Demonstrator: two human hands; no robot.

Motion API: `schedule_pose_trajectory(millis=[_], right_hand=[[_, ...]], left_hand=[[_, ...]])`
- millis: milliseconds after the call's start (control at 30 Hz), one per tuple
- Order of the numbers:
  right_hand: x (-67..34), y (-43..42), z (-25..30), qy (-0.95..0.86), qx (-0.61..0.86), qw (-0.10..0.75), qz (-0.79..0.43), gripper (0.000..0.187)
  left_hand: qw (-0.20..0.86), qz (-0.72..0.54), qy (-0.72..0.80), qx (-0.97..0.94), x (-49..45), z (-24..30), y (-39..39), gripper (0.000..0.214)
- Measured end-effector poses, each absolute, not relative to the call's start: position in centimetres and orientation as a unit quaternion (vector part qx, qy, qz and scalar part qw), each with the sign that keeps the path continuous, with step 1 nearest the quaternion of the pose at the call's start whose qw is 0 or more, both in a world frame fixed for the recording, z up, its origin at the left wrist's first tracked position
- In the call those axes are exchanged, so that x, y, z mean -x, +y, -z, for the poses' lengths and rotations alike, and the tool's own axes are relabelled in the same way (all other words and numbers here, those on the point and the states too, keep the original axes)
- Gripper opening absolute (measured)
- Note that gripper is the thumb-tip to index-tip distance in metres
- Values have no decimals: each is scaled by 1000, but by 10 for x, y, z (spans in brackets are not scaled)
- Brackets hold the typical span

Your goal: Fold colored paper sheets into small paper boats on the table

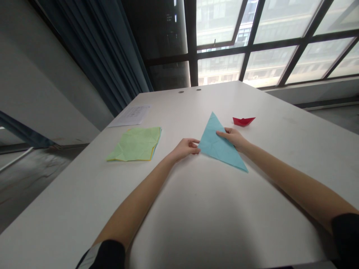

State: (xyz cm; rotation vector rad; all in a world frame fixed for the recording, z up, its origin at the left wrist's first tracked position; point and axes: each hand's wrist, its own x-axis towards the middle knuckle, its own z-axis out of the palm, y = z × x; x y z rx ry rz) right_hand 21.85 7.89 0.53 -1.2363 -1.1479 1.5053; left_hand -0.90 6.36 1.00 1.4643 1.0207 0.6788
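Note:
A light-blue sheet of paper (215, 144), folded into a triangle, is held just over the white table, one point away from me and another toward the lower right. My left hand (186, 148) pinches its left corner between thumb and fingers. On the right edge, my right hand (231, 137) grips the paper, with the thumb lying on top and the other fingers partly hidden behind it. Faint crease lines cross the blue surface.
A red folded paper boat (243, 121) sits beyond my right hand. To the left lies a stack of coloured paper (136, 144), green on top. Behind it is a printed white sheet (130, 116). Windows and a blue curtain (112, 48) border the white table (179, 213).

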Motion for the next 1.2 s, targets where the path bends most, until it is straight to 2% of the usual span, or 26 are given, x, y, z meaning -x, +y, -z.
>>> schedule_pose_trajectory(millis=[200,500,733,1200], right_hand=[[-219,80,-5,-454,493,465,-579,19],[-216,80,-5,-438,466,489,-593,15],[-214,78,-7,-433,484,483,-588,9],[-214,79,-4,-452,486,477,-576,14]], left_hand=[[564,-332,487,-578,8,-6,65,19],[542,-331,526,-566,8,-8,63,10],[535,-334,530,-566,7,-9,63,11],[526,-331,534,-574,5,-7,63,10]])
